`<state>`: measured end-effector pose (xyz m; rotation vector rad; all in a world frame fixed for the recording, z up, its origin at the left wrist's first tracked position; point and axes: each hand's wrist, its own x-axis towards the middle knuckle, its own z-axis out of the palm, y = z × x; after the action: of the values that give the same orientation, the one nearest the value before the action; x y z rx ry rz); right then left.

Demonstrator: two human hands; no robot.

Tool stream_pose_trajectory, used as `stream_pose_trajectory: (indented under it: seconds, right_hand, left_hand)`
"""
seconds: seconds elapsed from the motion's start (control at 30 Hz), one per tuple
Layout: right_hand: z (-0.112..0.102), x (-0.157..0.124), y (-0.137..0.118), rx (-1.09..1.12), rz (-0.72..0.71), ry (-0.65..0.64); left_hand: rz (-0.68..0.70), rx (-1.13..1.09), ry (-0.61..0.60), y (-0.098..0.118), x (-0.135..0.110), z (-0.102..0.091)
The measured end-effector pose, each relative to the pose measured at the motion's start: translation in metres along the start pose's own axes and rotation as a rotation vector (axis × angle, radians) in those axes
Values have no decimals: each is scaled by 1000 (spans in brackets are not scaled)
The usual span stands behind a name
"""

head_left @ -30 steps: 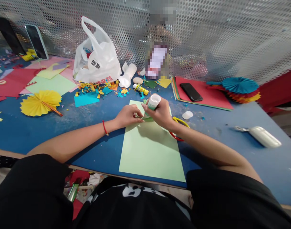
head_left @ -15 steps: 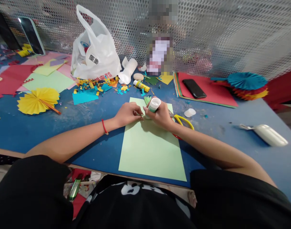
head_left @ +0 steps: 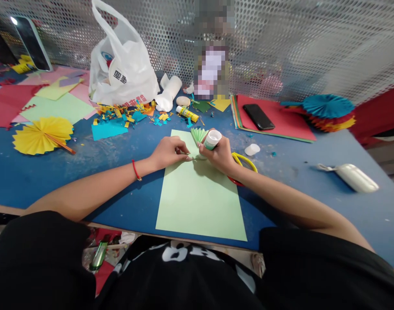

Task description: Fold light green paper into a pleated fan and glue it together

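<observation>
My right hand [head_left: 221,153] is closed around a glue stick [head_left: 212,140], its white end tilted up and its lower end down at the paper. A small green pleated paper fan [head_left: 198,134] shows just beyond my fingers, partly hidden by them. My left hand [head_left: 171,151], with a red bracelet at the wrist, pinches at the near end of this fan; the exact grip is small to see. Under both hands lies a light green sheet [head_left: 200,202]. Yellow-handled scissors [head_left: 245,161] rest beside my right wrist, partly covered by it.
A white cap [head_left: 252,149] and a white case [head_left: 357,177] lie to the right. Behind are a black phone [head_left: 258,116] on coloured sheets, a yellow glue stick [head_left: 187,113], paper scraps and a plastic bag [head_left: 122,77]. A yellow paper fan [head_left: 43,134] lies left.
The view has shifted slightly, moving the table things left in the picture. My right hand and the glue stick have moved a little right relative to the sheet, showing more of the green fan.
</observation>
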<state>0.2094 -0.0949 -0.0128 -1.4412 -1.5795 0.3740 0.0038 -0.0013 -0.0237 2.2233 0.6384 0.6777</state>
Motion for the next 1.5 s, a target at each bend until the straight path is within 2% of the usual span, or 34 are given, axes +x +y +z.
stream_pose_trajectory:
  seconds: [0.2, 0.3, 0.43, 0.5, 0.57, 0.67, 0.77, 0.83, 0.97, 1.13, 1.33, 1.5]
  right_hand:
    - [-5, -7, 6, 23, -49, 97]
    - [-7, -8, 6, 49, -90, 241]
    - [-12, -4, -2, 77, -215, 478]
    - [-15, -1, -10, 111, -270, 517]
    - [-16, 2, -17, 134, -302, 464]
    - [-11, 3, -22, 145, -295, 281]
    - [1, 4, -15, 140, -203, 88]
    - [8, 4, -8, 109, -125, 21]
    - [15, 3, -2, 72, -31, 19]
    - [18, 3, -8, 45, -27, -40]
    - [24, 4, -12, -3, -19, -65]
    - [27, 8, -18, 5, -53, -120]
  left_hand:
    - [2, -14, -10, 1, 1, -2]
    - [-18, -40, -2, 2, 1, -2]
    - [-30, -64, 8, 4, 2, -1]
    - [-29, -66, 9, 3, 2, -1]
    - [-24, -61, 9, 3, 2, -1]
    - [-14, -59, 10, 3, 1, -1]
    - [-5, -73, 7, 2, 0, -2]
    - [-1, -82, 0, 1, 2, -3]
    - [-33, -139, -90, -4, 9, -8]
    - [-126, -297, -245, -12, 18, -18]
    - [-245, -548, -315, -21, 24, -25]
    - [-221, -587, -348, -24, 25, -32]
